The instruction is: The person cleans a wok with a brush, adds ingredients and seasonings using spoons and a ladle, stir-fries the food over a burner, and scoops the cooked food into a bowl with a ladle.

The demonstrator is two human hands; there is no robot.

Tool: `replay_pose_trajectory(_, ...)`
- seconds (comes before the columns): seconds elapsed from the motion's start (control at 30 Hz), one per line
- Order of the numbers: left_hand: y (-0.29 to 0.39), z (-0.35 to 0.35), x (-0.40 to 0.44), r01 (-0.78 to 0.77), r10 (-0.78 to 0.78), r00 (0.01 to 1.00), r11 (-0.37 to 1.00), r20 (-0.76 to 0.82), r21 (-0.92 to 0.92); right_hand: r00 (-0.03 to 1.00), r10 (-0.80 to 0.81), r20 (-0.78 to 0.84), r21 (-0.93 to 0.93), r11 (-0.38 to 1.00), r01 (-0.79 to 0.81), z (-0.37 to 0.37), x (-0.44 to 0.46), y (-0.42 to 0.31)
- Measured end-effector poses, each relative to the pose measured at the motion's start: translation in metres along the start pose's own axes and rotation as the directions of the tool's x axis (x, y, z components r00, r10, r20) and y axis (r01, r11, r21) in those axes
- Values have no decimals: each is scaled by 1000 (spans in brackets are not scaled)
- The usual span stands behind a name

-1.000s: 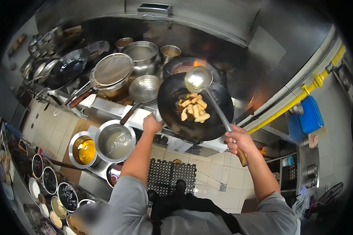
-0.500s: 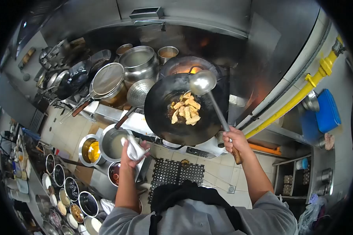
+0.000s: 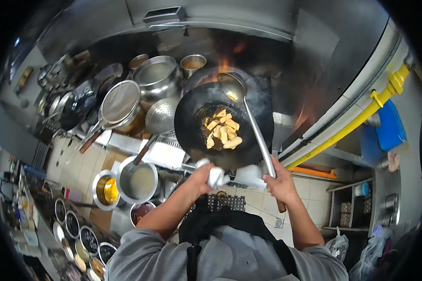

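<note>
A black wok (image 3: 190, 119) sits over the burner, with golden-yellow chunks of food (image 3: 224, 132) gathered in its middle. My right hand (image 3: 280, 182) is wrapped round the wooden-ended handle of a long metal ladle (image 3: 256, 124). The ladle's bowl is over the wok's far rim, a small yellow patch showing in it. At the wok's near edge, my left hand (image 3: 202, 178) is closed on a folded white cloth (image 3: 216, 177). Whether the cloth grips the wok's rim or handle cannot be made out.
Flames (image 3: 224, 65) rise behind the wok. On the left stand a perforated skimmer (image 3: 160, 116), a mesh strainer (image 3: 121, 100), a large metal pot (image 3: 157, 75) and a pan of cloudy liquid (image 3: 143, 181). A yellow pipe (image 3: 351, 136) runs along the right wall.
My left hand has moved right with the white cloth, from beside the pan to the wok's near edge. The ladle's bowl has turned and shifted slightly left. Flames behind the wok are taller.
</note>
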State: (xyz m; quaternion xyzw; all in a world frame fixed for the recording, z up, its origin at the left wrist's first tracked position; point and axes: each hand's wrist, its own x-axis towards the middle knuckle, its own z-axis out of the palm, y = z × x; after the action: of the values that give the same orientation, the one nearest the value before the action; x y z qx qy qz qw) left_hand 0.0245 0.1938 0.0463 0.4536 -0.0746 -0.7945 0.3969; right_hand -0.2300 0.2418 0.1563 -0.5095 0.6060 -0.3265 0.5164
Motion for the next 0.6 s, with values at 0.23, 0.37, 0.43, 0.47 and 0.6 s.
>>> replay_pose_trajectory(0.23,99,15,125,65,-85,981,991,174,118,966,-201,-161,-376,918,128,4,64,-20)
replay_pose_trajectory(0.37,102,12,156,94,-98,986,995,137,42,950,-240,-200,-597,798,76,8,97,3)
replay_pose_trajectory(0.43,102,14,163,87,-90,987,996,130,30,947,-185,-262,-561,828,6,19,120,11)
replay_pose_trajectory(0.47,102,16,164,91,-94,987,995,130,31,947,-182,-265,-561,828,2,25,123,11)
replay_pose_trajectory(0.6,117,31,152,154,-160,986,982,54,110,991,2,-136,-436,898,-61,28,109,-5)
